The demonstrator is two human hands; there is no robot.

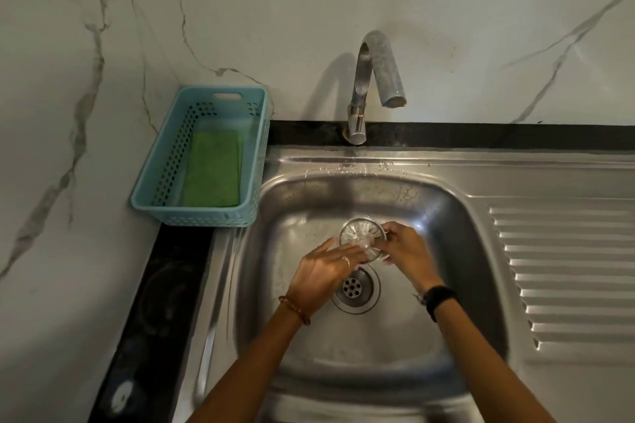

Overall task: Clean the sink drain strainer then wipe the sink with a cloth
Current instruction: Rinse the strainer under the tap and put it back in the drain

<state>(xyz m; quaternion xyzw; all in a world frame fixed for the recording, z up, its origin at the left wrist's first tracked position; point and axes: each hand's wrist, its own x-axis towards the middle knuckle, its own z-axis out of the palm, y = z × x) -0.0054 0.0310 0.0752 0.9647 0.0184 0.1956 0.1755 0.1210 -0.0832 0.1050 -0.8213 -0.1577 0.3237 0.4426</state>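
Stainless steel everywhere here, so the strainer (362,240) kind of blends in, but it's out of the drain (356,289) and held up over the middle of the sink (481,285) basin, tilted toward the person. The right hand (407,249) has its grip curled round the strainer's right rim, pinching it. The left hand (324,273) is flat, fingers straight and together, fingertips pressed against the strainer's lower left side, looks like rubbing it clean by hand.

My read is that we're in the middle of step one. Strainer's lifted out and being worked on, but I can't tell how clean it is since it's shiny and a bit blurred. The tap (374,79) at the back edge of the sink doesn't seem to be running, no stream visible, though there are droplets on the back rim. Still left: finishing the strainer, dropping it back into the open drain, then the whole wiping part.

The green cloth (213,170) hasn't been touched by the look of it, it's lying folded flat in the light blue basket (192,216) that sits on the dark tabletop (161,285) at the sink's back left corner, against the marble wall (68,79). Ribbed draining board (567,268) runs off to the right.

Nothing's really in the way. Cloth is an easy reach for the left hand once it lets go; only the basket's wall to lift over.
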